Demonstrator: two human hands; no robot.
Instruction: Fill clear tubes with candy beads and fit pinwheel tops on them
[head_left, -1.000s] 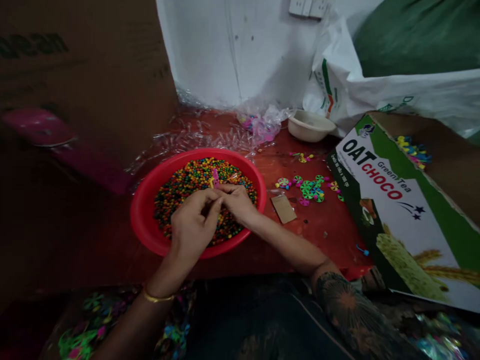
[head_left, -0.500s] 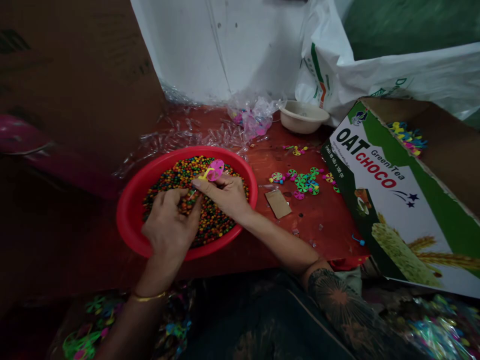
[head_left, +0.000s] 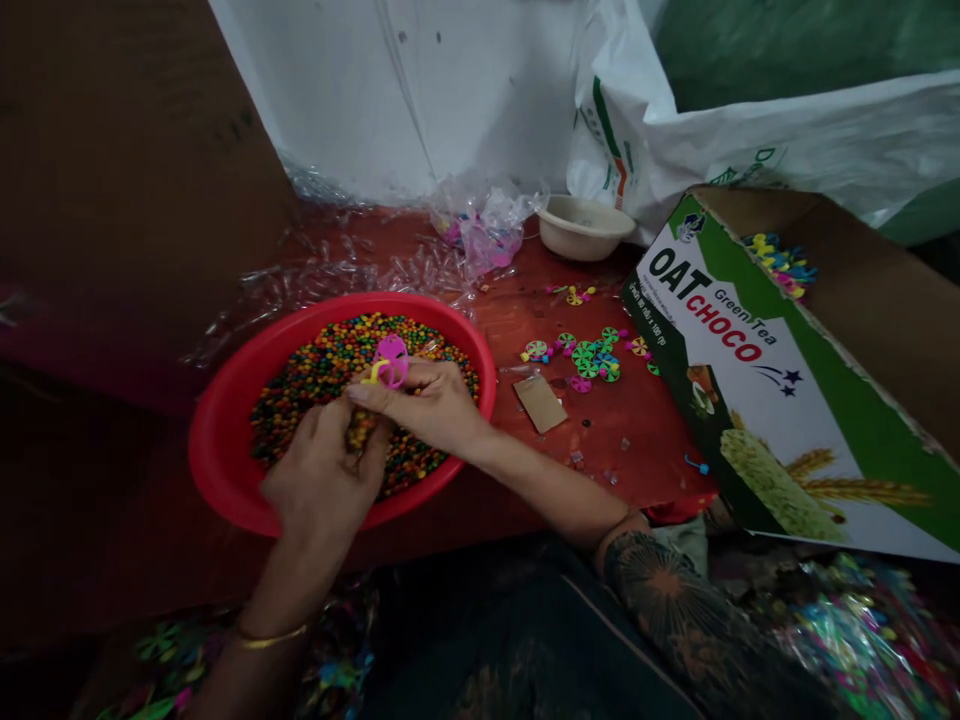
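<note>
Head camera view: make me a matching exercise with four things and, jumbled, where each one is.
Things:
1. Beads
2. Pink wheel
3. Gold bracelet
4. Cream bowl

Places:
A. Around the left wrist
B. In front of the white sack
C. Inside the red basin
D. In the right hand

Pairs: 1-C, 2-D, 3-A, 4-B

Single head-worn view, forward and downward over the hands (head_left: pixel 319 472)
</note>
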